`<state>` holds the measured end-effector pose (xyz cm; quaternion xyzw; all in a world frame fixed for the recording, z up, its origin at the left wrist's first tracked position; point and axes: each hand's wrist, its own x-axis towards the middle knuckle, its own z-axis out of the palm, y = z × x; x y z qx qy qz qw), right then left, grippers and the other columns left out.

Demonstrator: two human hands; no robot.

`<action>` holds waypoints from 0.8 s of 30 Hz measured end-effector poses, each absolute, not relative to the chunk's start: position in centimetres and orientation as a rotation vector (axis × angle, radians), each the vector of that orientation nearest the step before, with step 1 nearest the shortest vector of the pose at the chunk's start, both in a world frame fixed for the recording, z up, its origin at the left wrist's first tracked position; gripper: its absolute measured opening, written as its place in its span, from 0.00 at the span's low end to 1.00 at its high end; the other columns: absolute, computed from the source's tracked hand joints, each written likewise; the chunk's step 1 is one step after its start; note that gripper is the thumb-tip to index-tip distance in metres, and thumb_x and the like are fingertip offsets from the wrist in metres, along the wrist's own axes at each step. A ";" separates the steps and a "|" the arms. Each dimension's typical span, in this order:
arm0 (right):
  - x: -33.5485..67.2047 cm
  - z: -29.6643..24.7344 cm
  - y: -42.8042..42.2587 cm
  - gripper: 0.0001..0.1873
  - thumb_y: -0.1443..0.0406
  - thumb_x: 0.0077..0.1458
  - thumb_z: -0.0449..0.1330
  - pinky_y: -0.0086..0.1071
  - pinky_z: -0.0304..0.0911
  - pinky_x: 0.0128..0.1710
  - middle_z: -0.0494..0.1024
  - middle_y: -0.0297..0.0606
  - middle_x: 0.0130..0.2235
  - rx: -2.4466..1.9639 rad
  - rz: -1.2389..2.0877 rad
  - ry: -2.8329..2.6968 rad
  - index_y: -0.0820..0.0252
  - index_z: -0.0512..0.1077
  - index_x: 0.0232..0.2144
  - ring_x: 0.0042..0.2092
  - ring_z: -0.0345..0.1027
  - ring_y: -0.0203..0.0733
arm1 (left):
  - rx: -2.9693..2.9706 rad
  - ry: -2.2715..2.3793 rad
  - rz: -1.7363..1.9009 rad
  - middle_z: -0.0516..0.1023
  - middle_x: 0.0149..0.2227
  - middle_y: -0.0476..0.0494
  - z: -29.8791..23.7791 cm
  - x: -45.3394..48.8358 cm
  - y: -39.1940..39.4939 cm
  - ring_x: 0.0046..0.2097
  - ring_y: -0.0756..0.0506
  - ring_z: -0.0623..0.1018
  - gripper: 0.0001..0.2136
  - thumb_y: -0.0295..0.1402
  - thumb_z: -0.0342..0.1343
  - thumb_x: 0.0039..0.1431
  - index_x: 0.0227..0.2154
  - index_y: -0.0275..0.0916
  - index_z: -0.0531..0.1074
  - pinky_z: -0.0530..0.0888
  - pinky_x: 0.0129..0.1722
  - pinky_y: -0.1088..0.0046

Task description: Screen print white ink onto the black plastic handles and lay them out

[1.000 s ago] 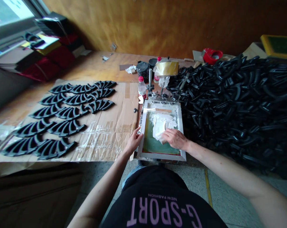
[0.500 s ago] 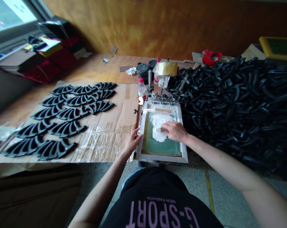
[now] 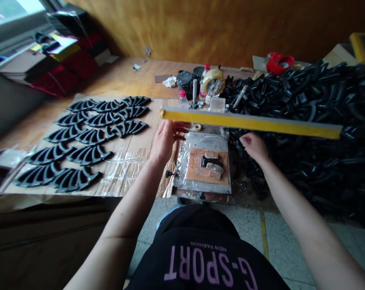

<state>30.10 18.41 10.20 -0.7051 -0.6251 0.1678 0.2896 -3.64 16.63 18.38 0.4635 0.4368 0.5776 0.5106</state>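
Note:
A long yellow-and-grey bar [image 3: 251, 122], apparently the screen printing frame raised and seen edge-on, crosses the view above the work plate. Just under its left end is my left hand [image 3: 167, 139], fingers stretched and apart, the fingertips close to the bar. My right hand [image 3: 255, 147] is closed below the bar's right half, before the black pile; whatever its fingers hold is hidden. Below, a grey metal plate [image 3: 182, 184] carries a brown board [image 3: 194, 175]. A curved black plastic part [image 3: 214, 162] lies on that board among small pale blocks.
Curved black parts [image 3: 88, 137] lie in rows on cardboard [image 3: 134, 161] at left. A large heap of black parts [image 3: 306, 173] fills the right. Behind the plate stand red-capped bottles [image 3: 182, 98], a dark tub [image 3: 185, 80] and a tape roll [image 3: 213, 81]. A red tape dispenser [image 3: 279, 63] sits further back.
The screen frame has come up off the plate, uncovering the board and black part. My left hand rose with it; my right hand moved right, away from the white material on the screen.

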 end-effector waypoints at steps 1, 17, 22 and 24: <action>29.2 8.5 17.2 0.06 0.63 0.56 0.61 0.33 0.62 0.34 0.77 0.39 0.31 -1.866 0.503 -1.728 0.61 0.73 0.31 0.31 0.68 0.39 | 1.117 1.038 1.393 0.79 0.35 0.42 18.8 -3.4 17.2 0.34 0.48 0.78 0.25 0.54 0.44 0.64 0.52 0.42 0.70 0.72 0.28 0.75; 20.3 4.3 10.8 0.07 0.63 0.64 0.54 0.40 0.59 0.39 0.75 0.48 0.34 -1.784 0.121 -2.242 0.58 0.66 0.33 0.40 0.65 0.51 | 0.794 1.058 0.518 0.78 0.46 0.31 7.9 1.5 4.7 0.42 0.42 0.78 0.32 0.56 0.52 0.57 0.53 0.33 0.69 0.73 0.33 0.70; 16.4 7.9 5.9 0.11 0.60 0.66 0.49 0.40 0.60 0.40 0.71 0.41 0.31 -1.633 0.161 -2.083 0.55 0.62 0.31 0.37 0.64 0.49 | 0.722 1.063 0.746 0.74 0.52 0.36 8.9 3.3 4.0 0.49 0.41 0.76 0.28 0.55 0.49 0.60 0.56 0.40 0.63 0.76 0.36 0.70; 15.2 8.7 4.3 0.11 0.62 0.66 0.48 0.40 0.61 0.39 0.70 0.40 0.31 -1.586 0.197 -2.050 0.54 0.61 0.29 0.37 0.64 0.48 | 0.799 1.100 0.766 0.76 0.42 0.41 9.3 3.2 4.2 0.43 0.44 0.77 0.23 0.54 0.49 0.60 0.45 0.38 0.67 0.75 0.34 0.72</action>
